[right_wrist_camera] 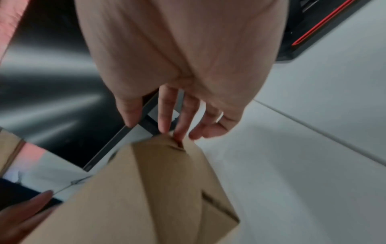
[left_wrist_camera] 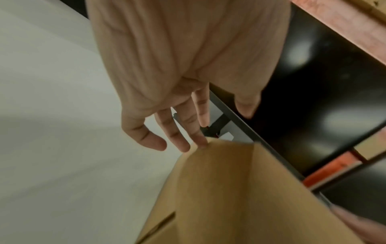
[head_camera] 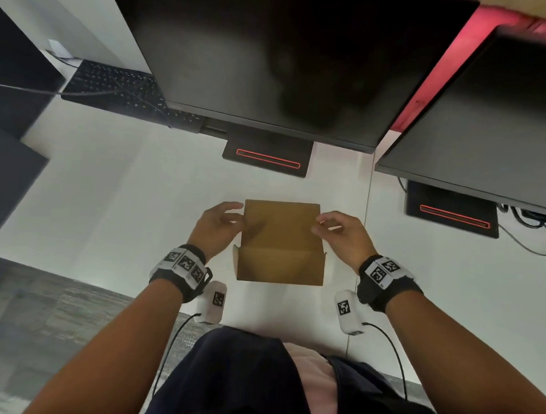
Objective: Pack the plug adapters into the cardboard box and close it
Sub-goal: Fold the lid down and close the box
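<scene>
White desk (head_camera: 140, 184) holds the box (head_camera: 279, 264), its lid (head_camera: 280, 224) up. Left hand (head_camera: 217, 226) and right hand (head_camera: 343, 236) touch the lid's side edges with loosely spread fingers, likely to fold it shut.

Monitor stands (head_camera: 265, 157) behind box (head_camera: 281, 239) (close) — sides open.

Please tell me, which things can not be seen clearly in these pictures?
- Plug adapters: none visible in any view; the raised lid hides the cardboard box interior.
- Left hand contact with the lid: blurred in the left wrist view.
- Right hand fingertips: blurred at the lid corner in the right wrist view.
</scene>
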`<action>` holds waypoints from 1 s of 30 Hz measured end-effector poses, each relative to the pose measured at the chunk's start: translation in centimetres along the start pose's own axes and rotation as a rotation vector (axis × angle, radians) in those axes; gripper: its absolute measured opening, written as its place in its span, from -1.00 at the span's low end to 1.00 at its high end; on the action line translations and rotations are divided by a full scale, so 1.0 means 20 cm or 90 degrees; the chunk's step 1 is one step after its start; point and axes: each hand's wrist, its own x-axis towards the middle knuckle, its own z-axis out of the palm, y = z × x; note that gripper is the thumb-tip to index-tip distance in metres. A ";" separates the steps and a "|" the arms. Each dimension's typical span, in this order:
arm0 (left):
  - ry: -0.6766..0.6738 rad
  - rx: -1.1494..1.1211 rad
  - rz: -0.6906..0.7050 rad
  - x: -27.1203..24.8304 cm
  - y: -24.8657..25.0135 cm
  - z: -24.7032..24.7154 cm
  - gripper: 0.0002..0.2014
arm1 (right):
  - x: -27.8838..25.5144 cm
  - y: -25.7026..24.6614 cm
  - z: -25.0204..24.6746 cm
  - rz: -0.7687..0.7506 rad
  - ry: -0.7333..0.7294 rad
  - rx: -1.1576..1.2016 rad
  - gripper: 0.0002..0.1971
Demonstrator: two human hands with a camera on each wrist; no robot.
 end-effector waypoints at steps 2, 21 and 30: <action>-0.043 0.084 0.058 0.01 -0.04 0.04 -0.64 | 0.00 0.03 0.04 -0.016 0.005 -0.049 -0.73; -0.076 0.172 -0.090 0.11 0.00 0.47 -0.36 | -0.21 0.40 -0.13 0.169 0.132 0.075 -0.63; -0.180 0.150 -0.106 0.10 -0.12 0.39 0.08 | -0.24 0.40 -0.14 0.178 0.076 0.259 -0.81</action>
